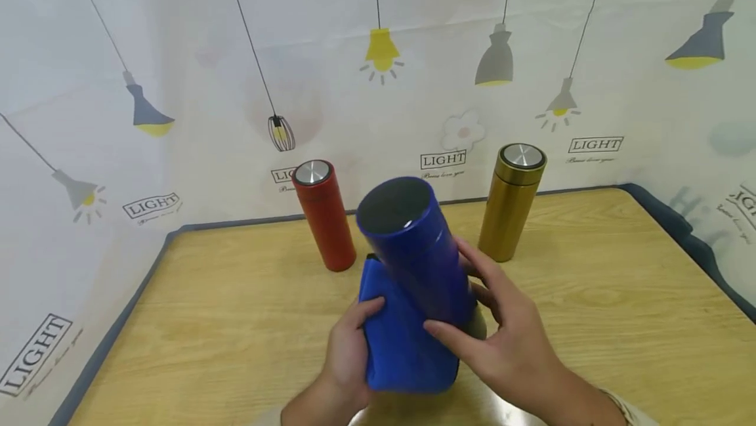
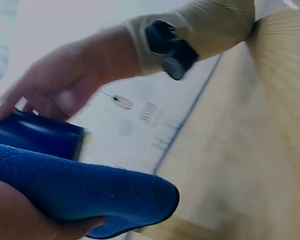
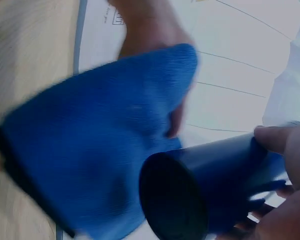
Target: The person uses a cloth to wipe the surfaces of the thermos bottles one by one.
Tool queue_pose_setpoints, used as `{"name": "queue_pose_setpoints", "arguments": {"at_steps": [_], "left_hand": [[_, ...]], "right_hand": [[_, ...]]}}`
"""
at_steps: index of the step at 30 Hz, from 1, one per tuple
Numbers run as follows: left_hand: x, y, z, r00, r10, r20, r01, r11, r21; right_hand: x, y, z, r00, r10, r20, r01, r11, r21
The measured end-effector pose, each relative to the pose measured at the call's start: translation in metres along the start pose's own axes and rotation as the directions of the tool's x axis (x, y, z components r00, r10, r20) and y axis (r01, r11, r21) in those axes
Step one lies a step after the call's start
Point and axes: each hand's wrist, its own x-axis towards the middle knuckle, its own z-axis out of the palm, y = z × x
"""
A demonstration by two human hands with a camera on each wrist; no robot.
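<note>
My right hand grips a shiny dark-blue thermos bottle, thumb on one side and fingers round the other. The bottle is tilted, with a dark round end turned up toward the head camera. In my left hand is a folded blue cloth with a dark edge, the thumb lying over it. The cloth overlaps the lower part of the bottle in the head view. From the right wrist, the cloth hangs beside the bottle. The left wrist view shows the cloth in front of the bottle.
On the wooden table, a red thermos bottle stands upright at the back left of the hands. A gold one stands at the back right. Behind the table hangs a white sheet printed with lamps.
</note>
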Motion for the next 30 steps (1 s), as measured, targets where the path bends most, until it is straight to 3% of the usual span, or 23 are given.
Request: {"name": "queue_pose_setpoints", "arguments": {"at_steps": [3, 7, 10, 12, 15, 18, 25, 30], "left_hand": [[0.007, -0.013, -0.004, 0.997, -0.076, -0.010, 0.076, 0.997, -0.001], [0.012, -0.028, -0.002, 0.988, -0.151, 0.038, 0.152, 0.988, -0.038], [0.010, -0.030, 0.000, 0.980, -0.177, 0.089, 0.184, 0.980, -0.081], [0.008, -0.029, -0.001, 0.973, -0.168, 0.156, 0.186, 0.977, -0.108], [0.007, -0.023, -0.002, 0.952, -0.142, 0.270, 0.184, 0.973, -0.140], [0.005, -0.019, -0.002, 0.933, -0.122, 0.339, 0.186, 0.969, -0.164], [0.002, -0.019, 0.002, 0.951, -0.127, 0.281, 0.179, 0.970, -0.167], [0.005, -0.024, 0.001, 0.954, -0.135, 0.269, 0.172, 0.978, -0.119]], "right_hand": [[0.001, -0.002, 0.001, 0.999, 0.013, -0.052, -0.004, 0.985, 0.171], [0.001, -0.003, 0.002, 0.996, 0.040, -0.077, -0.016, 0.954, 0.298], [0.001, -0.003, 0.004, 0.996, 0.061, -0.064, -0.039, 0.954, 0.296], [0.001, -0.003, 0.005, 0.996, 0.062, -0.058, -0.043, 0.957, 0.285], [0.002, -0.001, 0.008, 0.997, 0.030, -0.067, -0.010, 0.961, 0.277], [0.002, 0.001, 0.008, 0.998, 0.018, -0.060, -0.001, 0.964, 0.266], [0.001, 0.009, 0.010, 0.998, 0.058, 0.016, -0.060, 0.961, 0.272], [-0.002, 0.010, 0.015, 0.997, 0.073, 0.041, -0.081, 0.955, 0.286]]}}
